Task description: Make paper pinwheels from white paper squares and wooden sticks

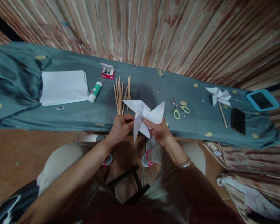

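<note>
A white paper pinwheel is held up near the front edge of the table. My right hand grips it, thumb pressed beside a small metal pin at its centre and the fingers behind the paper. Close to the pinwheel's left blade is my left hand, its fingers bent and pinched together; what they hold, if anything, is hidden. Just beyond that hand lie several thin wooden sticks on the cloth.
On the teal cloth are a paper stack, glue stick, red box of metal pins and scissors. Farther right lie a finished-looking pinwheel on a stick, a dark phone and a blue-framed device. A curtain hangs behind.
</note>
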### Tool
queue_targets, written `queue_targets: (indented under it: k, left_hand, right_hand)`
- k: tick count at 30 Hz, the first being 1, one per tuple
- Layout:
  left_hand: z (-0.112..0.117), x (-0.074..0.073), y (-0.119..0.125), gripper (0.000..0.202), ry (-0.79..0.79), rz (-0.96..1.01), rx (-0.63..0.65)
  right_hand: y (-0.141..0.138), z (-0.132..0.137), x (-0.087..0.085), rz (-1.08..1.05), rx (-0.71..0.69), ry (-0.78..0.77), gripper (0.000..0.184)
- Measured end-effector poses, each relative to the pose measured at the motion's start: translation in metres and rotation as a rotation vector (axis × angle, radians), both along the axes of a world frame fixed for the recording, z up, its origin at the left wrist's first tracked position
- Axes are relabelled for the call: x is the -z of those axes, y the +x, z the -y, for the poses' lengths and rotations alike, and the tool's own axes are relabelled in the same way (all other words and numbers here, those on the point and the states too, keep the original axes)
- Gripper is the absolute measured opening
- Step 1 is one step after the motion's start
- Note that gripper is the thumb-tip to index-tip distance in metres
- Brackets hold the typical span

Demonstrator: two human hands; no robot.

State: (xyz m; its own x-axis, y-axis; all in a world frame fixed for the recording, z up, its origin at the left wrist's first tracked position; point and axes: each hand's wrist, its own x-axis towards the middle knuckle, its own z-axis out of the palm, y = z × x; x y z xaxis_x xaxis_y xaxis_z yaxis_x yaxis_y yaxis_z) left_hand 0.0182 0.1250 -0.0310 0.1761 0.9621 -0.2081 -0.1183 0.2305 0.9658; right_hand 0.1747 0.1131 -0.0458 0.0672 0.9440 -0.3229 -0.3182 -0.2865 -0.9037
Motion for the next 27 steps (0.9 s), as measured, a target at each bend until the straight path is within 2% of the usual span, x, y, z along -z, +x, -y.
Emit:
queue_targets:
  k: [4, 7, 14, 16, 23, 27]
  left_hand:
    - [0.0021, -0.0031, 0.0010, 0.023, -0.080, 0.041, 0.005]
    - [0.0028, -0.0034, 0.0013, 0.023, -0.079, 0.029, 0.003]
    - [-0.0008, 0.0003, -0.0002, 0.019, 0.132, -0.108, -0.029]
    - [-0.0014, 0.0008, -0.0005, 0.020, 0.149, -0.126, -0.027]
    - [0.0029, -0.0016, -0.0003, 0.027, -0.029, -0.036, 0.026]
    - [0.0045, -0.0032, 0.0004, 0.029, -0.057, -0.050, 0.019]
  right_hand:
    - [0.0010, 0.0000, -0.0007, 0.007, -0.013, 0.005, 0.033]
    - [0.0012, -0.0005, -0.0008, 0.018, -0.021, 0.011, 0.035]
    - [-0.0012, -0.0016, 0.0020, 0.049, -0.003, 0.002, 0.037]
    - [-0.0010, -0.0015, 0.0024, 0.057, -0.019, 0.005, 0.037]
    - [0.0009, -0.0001, 0.0017, 0.043, -0.048, 0.040, 0.034]
    - [0.0002, 0.0002, 0.0004, 0.028, -0.035, 0.033, 0.035]
